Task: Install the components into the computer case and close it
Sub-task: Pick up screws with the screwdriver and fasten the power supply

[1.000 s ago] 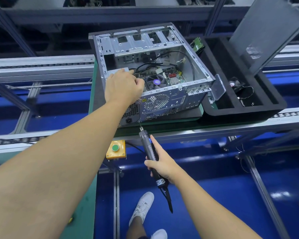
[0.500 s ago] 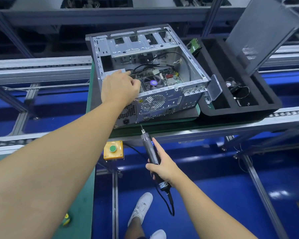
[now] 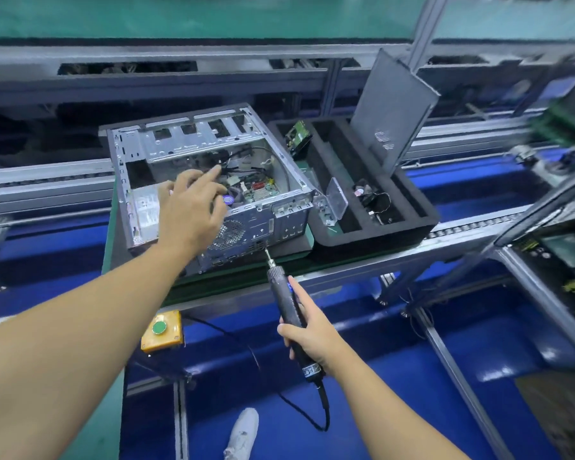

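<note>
Steel computer case [image 3: 193, 141] lies open on the bench, motherboard [image 3: 259, 190] in, left hand [image 3: 190, 207] reaching inside with fingers spread, right hand [image 3: 309, 330] gripping the screwdriver [image 3: 287, 303], while the hard drive [image 3: 297, 136] and side panel [image 3: 392, 107] wait in the foam tray [image 3: 379, 240].

- The left hand [image 3: 188, 207] covers the near-left interior of the computer case [image 3: 193, 141]. What its fingertips meet among the cables [image 3: 243, 161] cannot be told.
- The screwdriver [image 3: 289, 303] bit reaches the case's rear wall, but it is too small to tell whether it sits on a screw. The label [image 3: 312, 370] at its lower end is unreadable.
- Right of the case, the foam tray [image 3: 372, 240] hides the side panel's [image 3: 392, 104] lower edge. The wired parts [image 3: 369, 200] in its compartments are too small to identify.
- Far right of the case, the racks [image 3: 565, 254] are smeared by blur.
- Below the case, a shoe [image 3: 243, 433] is cut off by the bottom edge.
</note>
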